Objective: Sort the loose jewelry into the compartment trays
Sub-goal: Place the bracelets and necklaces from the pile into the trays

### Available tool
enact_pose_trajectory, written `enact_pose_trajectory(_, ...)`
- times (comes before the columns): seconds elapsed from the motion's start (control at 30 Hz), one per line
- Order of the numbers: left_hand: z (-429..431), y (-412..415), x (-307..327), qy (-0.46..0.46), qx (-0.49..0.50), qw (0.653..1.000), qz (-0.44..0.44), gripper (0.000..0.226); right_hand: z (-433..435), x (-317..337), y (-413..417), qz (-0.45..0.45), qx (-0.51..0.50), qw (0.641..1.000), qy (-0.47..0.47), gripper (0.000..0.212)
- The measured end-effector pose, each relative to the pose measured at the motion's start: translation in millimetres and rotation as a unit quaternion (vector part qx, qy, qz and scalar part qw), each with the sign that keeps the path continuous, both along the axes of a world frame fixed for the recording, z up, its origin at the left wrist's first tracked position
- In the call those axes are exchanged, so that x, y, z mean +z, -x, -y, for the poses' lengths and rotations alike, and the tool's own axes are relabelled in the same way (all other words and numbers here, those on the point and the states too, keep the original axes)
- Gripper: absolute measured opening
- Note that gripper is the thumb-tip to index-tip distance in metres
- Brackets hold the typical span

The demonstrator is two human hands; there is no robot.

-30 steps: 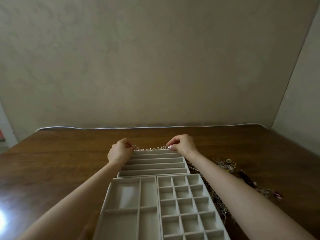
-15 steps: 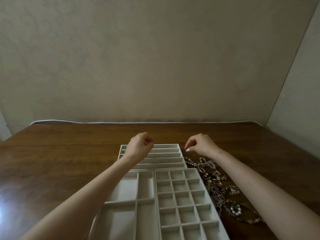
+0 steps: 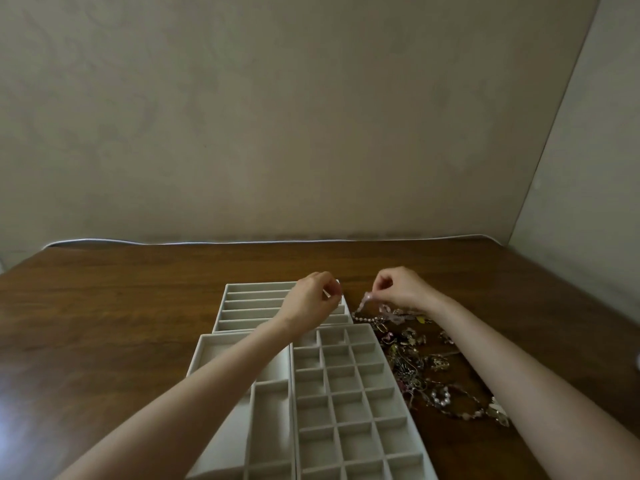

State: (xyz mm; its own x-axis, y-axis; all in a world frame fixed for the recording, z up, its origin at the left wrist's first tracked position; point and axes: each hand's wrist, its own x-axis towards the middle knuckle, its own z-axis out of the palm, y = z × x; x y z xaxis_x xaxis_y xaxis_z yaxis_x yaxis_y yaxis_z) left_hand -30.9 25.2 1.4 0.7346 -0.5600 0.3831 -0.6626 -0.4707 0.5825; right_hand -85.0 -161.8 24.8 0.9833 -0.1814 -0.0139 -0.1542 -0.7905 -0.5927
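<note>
Three pale compartment trays lie on the brown table: a long-slot tray at the back, a grid tray of small cells and a tray of large compartments in front. A tangled pile of loose jewelry lies right of the grid tray. My right hand pinches a pink beaded strand and lifts its end off the pile's far end. My left hand hovers over the right end of the long-slot tray, fingers curled, with nothing visible in it. All visible cells look bare.
A plain wall rises behind the table, and a second wall closes in on the right. Bare wood stretches left of the trays and behind them. The jewelry pile runs along the grid tray's right side toward my right forearm.
A second ago both hands held a pearl strand over the far slot; it is no longer in them. Both hands moved right, and the right now pinches a pink strand at the pile.
</note>
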Motion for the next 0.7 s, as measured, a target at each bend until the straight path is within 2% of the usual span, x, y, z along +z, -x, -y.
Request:
enact_pose_trajectory(0.13, 12, 8, 4, 0.039, -0.035, 0.998, -0.04, 0.033, -3, 23, 10, 0.092, 0.018, 0.988, -0.125, 0.005)
enact_pose_trajectory(0.23, 22, 15, 13, 0.119, -0.079, 0.98, -0.141, 0.052, -11, 39, 14, 0.128, 0.057, 0.977, -0.161, 0.005)
enact_pose_trajectory(0.3, 26, 17, 19, 0.166, -0.079, 0.962, -0.199, 0.046, -18, 48, 16, 0.139, 0.084, 0.971, -0.176, 0.006)
enact_pose_trajectory(0.4, 22, 21, 29, 0.207, -0.086, 0.947, -0.231, 0.015, -26, 58, 16, 0.162, 0.092, 0.958, -0.217, 0.008)
enact_pose_trajectory(0.5, 11, 29, 36, 0.181, -0.115, 0.929, -0.301, 0.029, -35, 65, 17, 0.191, 0.084, 0.94, -0.271, 0.008)
enact_pose_trajectory(0.6, 2, 39, 41, 0.128, -0.151, 0.877, -0.438, 0.04, -49, 68, 19, 0.202, 0.098, 0.916, -0.331, 0.006)
enact_pose_trajectory(0.63, 0, 39, 41, 0.14, -0.156, 0.85, -0.483, 0.043, -55, 68, 20, 0.201, 0.108, 0.912, -0.341, 0.007)
enact_pose_trajectory(0.7, -2, 36, 39, 0.226, -0.161, 0.779, -0.562, 0.044, -65, 67, 25, 0.194, 0.126, 0.907, -0.353, 0.009)
